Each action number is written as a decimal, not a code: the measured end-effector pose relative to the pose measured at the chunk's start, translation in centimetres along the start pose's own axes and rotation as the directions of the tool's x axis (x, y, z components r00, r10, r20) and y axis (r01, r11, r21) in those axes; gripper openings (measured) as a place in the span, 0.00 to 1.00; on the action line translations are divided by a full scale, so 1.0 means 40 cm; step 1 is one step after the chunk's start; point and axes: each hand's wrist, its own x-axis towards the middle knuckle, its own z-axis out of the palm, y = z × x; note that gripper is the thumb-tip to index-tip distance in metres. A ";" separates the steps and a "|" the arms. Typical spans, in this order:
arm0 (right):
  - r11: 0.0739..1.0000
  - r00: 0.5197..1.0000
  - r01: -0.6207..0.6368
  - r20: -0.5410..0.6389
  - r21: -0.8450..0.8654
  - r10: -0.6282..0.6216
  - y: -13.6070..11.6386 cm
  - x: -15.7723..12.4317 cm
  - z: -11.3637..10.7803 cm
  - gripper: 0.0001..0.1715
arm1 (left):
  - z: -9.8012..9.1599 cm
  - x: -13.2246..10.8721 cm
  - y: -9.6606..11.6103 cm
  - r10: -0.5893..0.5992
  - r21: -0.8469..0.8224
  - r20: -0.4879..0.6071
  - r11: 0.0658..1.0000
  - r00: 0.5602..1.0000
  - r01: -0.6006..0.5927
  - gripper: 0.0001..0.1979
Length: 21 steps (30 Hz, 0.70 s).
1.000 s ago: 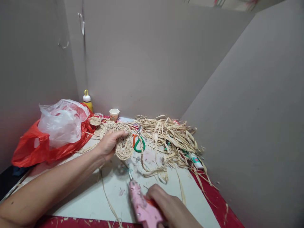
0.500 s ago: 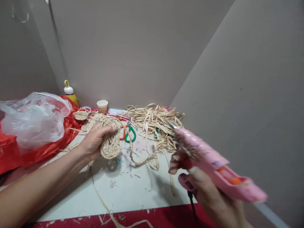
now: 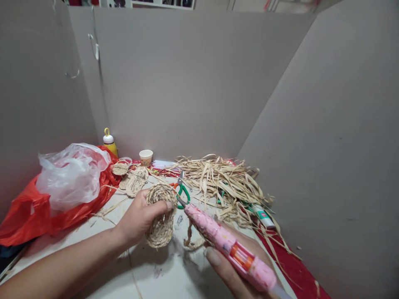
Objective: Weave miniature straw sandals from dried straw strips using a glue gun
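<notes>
My left hand grips a coiled oval of braided straw, held upright above the white table, thumb pressed on its face. In my right hand is a pink hot glue gun with a glue stick coming out of its back end. Its metal nozzle points at the right edge of the straw coil; whether it touches I cannot tell. A loose length of straw braid hangs below the gun, partly hidden by it. Behind the nozzle lie green-handled scissors.
Dry straw strips are heaped at the back right, beside a white and green tube. Finished woven pieces, a paper cup and a yellow bottle stand at the back. Plastic bags cover the left. Grey partitions surround the table.
My right hand has brought the glue gun leftward, its nozzle now at the straw coil. The view has tilted up and shifted, showing shelves above the partition.
</notes>
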 end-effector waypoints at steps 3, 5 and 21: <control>1.000 0.999 -0.016 -0.029 0.005 0.016 0.019 -0.004 0.014 0.17 | 0.001 -0.002 0.003 -0.004 0.015 0.008 1.000 1.000 0.004 0.08; 1.000 1.000 -0.023 -0.019 0.012 0.024 0.031 -0.004 0.020 0.18 | 0.001 -0.004 0.005 0.006 0.028 0.006 1.000 1.000 -0.006 0.07; 0.998 0.999 -0.026 -0.025 0.062 0.028 0.040 0.001 0.023 0.15 | 0.015 -0.010 0.018 -0.068 -0.087 -0.039 0.994 0.997 0.064 0.06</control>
